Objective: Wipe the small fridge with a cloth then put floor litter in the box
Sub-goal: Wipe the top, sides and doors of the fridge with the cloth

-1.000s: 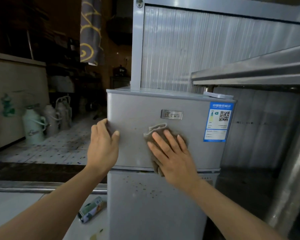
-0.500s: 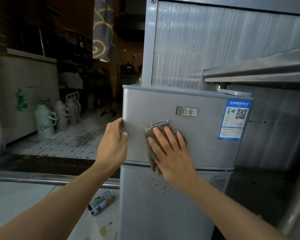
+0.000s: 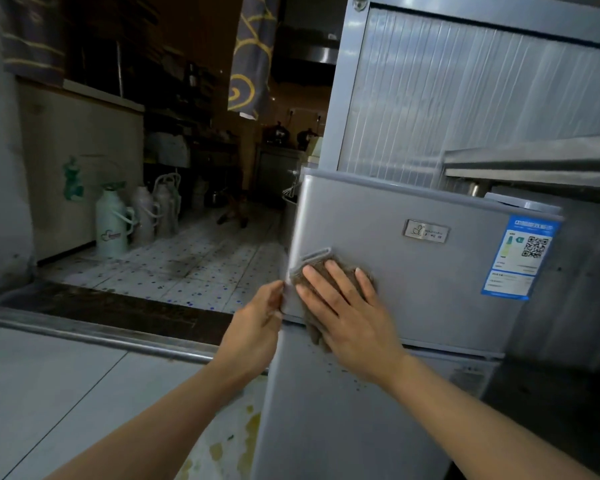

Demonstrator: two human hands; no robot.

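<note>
Small fridge (image 3: 413,271): silver-grey, boxy, two doors, smooth matte metal front; stands on the floor against a ribbed metal wall panel (image 3: 465,98). Upper door carries a small rectangular metal badge (image 3: 426,231) and a blue-and-white label (image 3: 520,258) with a QR code. Lower door shows dark specks. Cloth (image 3: 321,271): brown, coarse weave, pale hem, pressed flat on the upper door near its left edge. Right hand (image 3: 347,306) lies on the cloth, fingers straight and spread. Left hand (image 3: 260,317) curls round the door's left edge, apparently gripping it; fingertips hidden. Floor (image 3: 66,393): pale smooth tile with yellowish stains near the fridge base; speckled tile beyond a metal threshold strip (image 3: 101,337). Three thermos flasks (image 3: 113,223) stand in the dim back room.
</note>
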